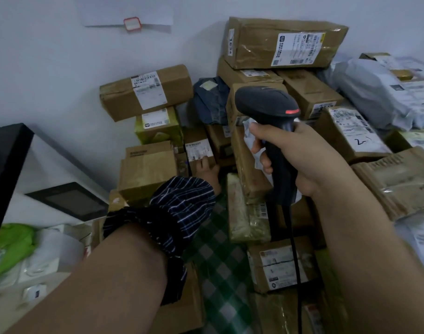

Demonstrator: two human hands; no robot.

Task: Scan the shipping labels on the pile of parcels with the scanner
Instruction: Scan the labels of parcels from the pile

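Observation:
My right hand (pixel 300 155) grips the handle of a black corded scanner (pixel 266 104) held up at centre right, its red light lit and its head pointing toward the pile. My left hand (pixel 207 173), a striped sleeve bunched at the wrist, reaches down into the pile and touches a small brown parcel (pixel 201 153) just below its white shipping label (pixel 198 148). The fingers are mostly hidden behind the sleeve. Cardboard parcels with white labels are stacked against the wall all around.
A long box (pixel 283 42) tops the stack at the back right. Grey plastic mailers (pixel 375 92) lie at the right. A white desk (pixel 49 165) with a dark monitor edge and a black tablet stands at the left. Checkered floor (pixel 220 261) shows between the parcels.

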